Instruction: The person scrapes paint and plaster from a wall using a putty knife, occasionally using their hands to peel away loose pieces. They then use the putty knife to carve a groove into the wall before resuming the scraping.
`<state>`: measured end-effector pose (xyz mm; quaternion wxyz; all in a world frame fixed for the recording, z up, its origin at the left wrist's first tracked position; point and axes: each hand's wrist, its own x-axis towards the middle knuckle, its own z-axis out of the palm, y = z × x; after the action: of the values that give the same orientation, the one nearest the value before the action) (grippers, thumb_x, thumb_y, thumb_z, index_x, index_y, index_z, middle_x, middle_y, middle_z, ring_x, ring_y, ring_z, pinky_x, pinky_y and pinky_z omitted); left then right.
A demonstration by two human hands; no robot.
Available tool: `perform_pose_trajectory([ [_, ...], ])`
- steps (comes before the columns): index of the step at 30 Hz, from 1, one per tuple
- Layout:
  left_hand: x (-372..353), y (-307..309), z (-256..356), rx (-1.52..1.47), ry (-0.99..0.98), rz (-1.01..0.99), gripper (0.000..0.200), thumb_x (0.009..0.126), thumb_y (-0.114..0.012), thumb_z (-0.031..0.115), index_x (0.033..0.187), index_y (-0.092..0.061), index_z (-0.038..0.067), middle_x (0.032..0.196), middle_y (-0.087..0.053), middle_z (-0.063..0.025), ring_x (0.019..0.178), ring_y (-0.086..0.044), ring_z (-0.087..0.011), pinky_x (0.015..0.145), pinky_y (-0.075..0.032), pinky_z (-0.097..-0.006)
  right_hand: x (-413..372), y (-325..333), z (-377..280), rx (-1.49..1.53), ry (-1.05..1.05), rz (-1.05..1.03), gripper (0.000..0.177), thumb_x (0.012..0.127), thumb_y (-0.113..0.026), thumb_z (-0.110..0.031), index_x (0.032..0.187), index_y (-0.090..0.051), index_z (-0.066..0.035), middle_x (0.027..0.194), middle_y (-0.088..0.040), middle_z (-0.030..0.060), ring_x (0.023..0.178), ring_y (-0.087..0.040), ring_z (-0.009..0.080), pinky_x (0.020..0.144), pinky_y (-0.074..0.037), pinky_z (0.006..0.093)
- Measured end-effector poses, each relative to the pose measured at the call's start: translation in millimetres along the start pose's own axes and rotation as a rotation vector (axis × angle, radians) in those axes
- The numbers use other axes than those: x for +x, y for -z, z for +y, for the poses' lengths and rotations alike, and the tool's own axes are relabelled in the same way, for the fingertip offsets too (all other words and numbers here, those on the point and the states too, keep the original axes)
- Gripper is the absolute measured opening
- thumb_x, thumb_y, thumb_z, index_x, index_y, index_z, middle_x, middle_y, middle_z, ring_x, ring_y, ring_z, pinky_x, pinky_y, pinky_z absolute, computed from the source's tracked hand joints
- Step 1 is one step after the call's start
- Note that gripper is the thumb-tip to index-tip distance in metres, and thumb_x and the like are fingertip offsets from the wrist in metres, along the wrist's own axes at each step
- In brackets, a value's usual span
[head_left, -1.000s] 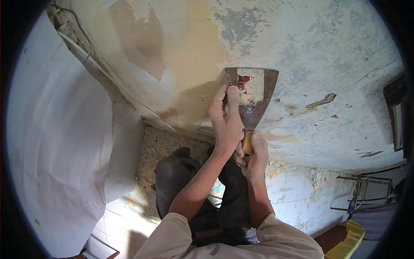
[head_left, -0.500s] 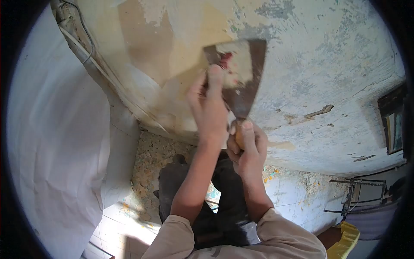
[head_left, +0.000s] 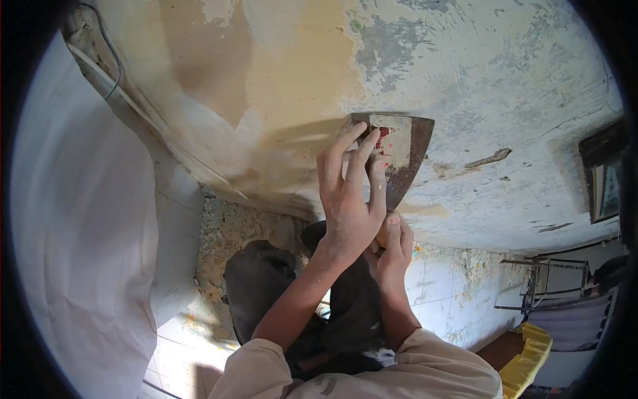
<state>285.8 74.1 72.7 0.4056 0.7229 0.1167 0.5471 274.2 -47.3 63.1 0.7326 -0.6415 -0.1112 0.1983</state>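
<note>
A wide scraper (head_left: 417, 149) with a rusty dark blade is raised against the wall, its broad edge at the top. A pale patch with red marks covers the middle of the blade. My right hand (head_left: 394, 258) is closed round its wooden handle, thumb on top. My left hand (head_left: 352, 211) lies over the left side of the blade, fingers stretched out and apart, fingertips on its face. Behind the blade is the wall (head_left: 306, 73), with beige filler on the left and worn whitish paint on the right. Part of the handle is hidden behind my hands.
A white sheet (head_left: 93, 219) hangs at the left, with a cable (head_left: 109, 40) above it. Below, debris (head_left: 222, 233) lies along the floor. Further right are a wall opening (head_left: 605, 179), a metal frame (head_left: 548, 263) and a yellow cloth (head_left: 531, 352).
The scraper has moved down and slightly right, with my right hand still on its handle. My left hand has gone from gripping the blade's side to fingers spread on its face.
</note>
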Motion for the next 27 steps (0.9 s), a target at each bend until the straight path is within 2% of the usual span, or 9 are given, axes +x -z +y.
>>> perform_pose_trajectory([
  [2,-6.3,2.6,7.4,-0.005,-0.004,-0.048,0.046,0.087,-0.069,0.011,0.131,-0.058,-0.001,0.136,-0.052,-0.0187,0.119,-0.052,-0.0333,0.101,-0.042,-0.0436,-0.1,11.0,7.7,-0.008,0.037,0.015,0.04,0.106,-0.044,-0.039,0.1,-0.056,-0.001,0.067,-0.047,-0.0022,0.051,-0.037,0.0022,0.042,-0.025,0.02],
  [6,-33.3,1.6,10.7,-0.025,0.078,-0.255,0.083,0.083,-0.078,0.023,0.149,-0.035,-0.004,0.149,-0.035,-0.0267,0.131,-0.041,-0.0419,0.107,-0.038,-0.0494,5.3,32.1,25.6,-0.27,0.191,0.03,0.038,0.107,-0.042,-0.033,0.102,-0.058,0.002,0.073,-0.054,0.0002,0.056,-0.043,0.0046,0.049,-0.034,0.0215],
  [7,-37.4,3.9,4.9,0.017,0.075,-0.304,0.093,0.082,-0.079,0.025,0.152,-0.027,-0.005,0.152,-0.027,-0.0304,0.134,-0.037,-0.0445,0.108,-0.037,-0.0514,5.1,34.8,25.6,-0.265,0.096,0.005,0.038,0.107,-0.042,-0.031,0.103,-0.058,0.002,0.074,-0.055,0.0007,0.06,-0.045,0.0058,0.052,-0.036,0.0227],
  [9,-39.0,4.0,-2.3,0.013,0.112,-0.283,0.093,0.08,-0.081,0.021,0.152,-0.029,-0.004,0.152,-0.027,-0.0268,0.137,-0.035,-0.0414,0.108,-0.038,-0.049,5.3,36.8,22.5,-0.251,-0.093,-0.045,0.037,0.107,-0.041,-0.029,0.104,-0.059,0.004,0.077,-0.057,0.0018,0.066,-0.049,0.0083,0.059,-0.041,0.0249],
  [12,-35.4,10.3,1.7,0.114,0.116,-0.327,0.097,0.077,-0.083,0.018,0.153,-0.027,-0.004,0.155,-0.025,-0.0273,0.139,-0.034,-0.0421,0.11,-0.038,-0.0502,14.2,39.3,41.6,-0.274,0.142,-0.113,0.04,0.108,-0.038,-0.034,0.103,-0.056,0.002,0.077,-0.055,0.0003,0.066,-0.048,0.007,0.058,-0.038,0.0244],
  [15,-30.4,14.9,9.5,0.162,0.126,-0.375,0.099,0.074,-0.083,0.015,0.153,-0.025,-0.005,0.156,-0.023,-0.0289,0.138,-0.034,-0.0437,0.111,-0.036,-0.0521,18.9,38.9,46.9,-0.33,0.231,-0.138,0.039,0.107,-0.041,-0.03,0.115,-0.055,0.006,0.091,-0.063,0.0055,0.079,-0.056,0.0123,0.07,-0.045,0.0284],
  [19,-28.1,11.3,17.0,0.226,0.147,-0.407,0.101,0.069,-0.082,0.01,0.152,-0.026,-0.006,0.156,-0.023,-0.0301,0.137,-0.034,-0.0459,0.112,-0.034,-0.0537,13.5,21.5,47.4,-0.211,0.252,-0.069,0.041,0.102,-0.048,-0.022,0.129,-0.05,0.009,0.116,-0.064,0.0122,0.1,-0.057,0.015,0.088,-0.046,0.03],
  [22,-28.0,12.9,14.5,0.232,0.113,-0.415,0.103,0.065,-0.08,0.007,0.151,-0.026,-0.009,0.155,-0.023,-0.032,0.137,-0.035,-0.0478,0.112,-0.033,-0.055,7.3,27.2,51.8,-0.261,0.202,-0.134,0.037,0.104,-0.05,-0.022,0.131,-0.046,0.002,0.121,-0.058,0.0099,0.109,-0.054,0.0155,0.094,-0.045,0.0325],
  [27,-25.9,15.9,11.7,0.228,0.071,-0.425,0.102,0.062,-0.078,0.005,0.149,-0.027,-0.012,0.154,-0.023,-0.0342,0.136,-0.035,-0.0485,0.112,-0.034,-0.0553,5.9,15.4,51.5,-0.276,0.291,-0.108,0.036,0.098,-0.058,-0.017,0.124,-0.049,0.006,0.115,-0.061,0.0133,0.106,-0.056,0.0167,0.091,-0.046,0.0334],
])
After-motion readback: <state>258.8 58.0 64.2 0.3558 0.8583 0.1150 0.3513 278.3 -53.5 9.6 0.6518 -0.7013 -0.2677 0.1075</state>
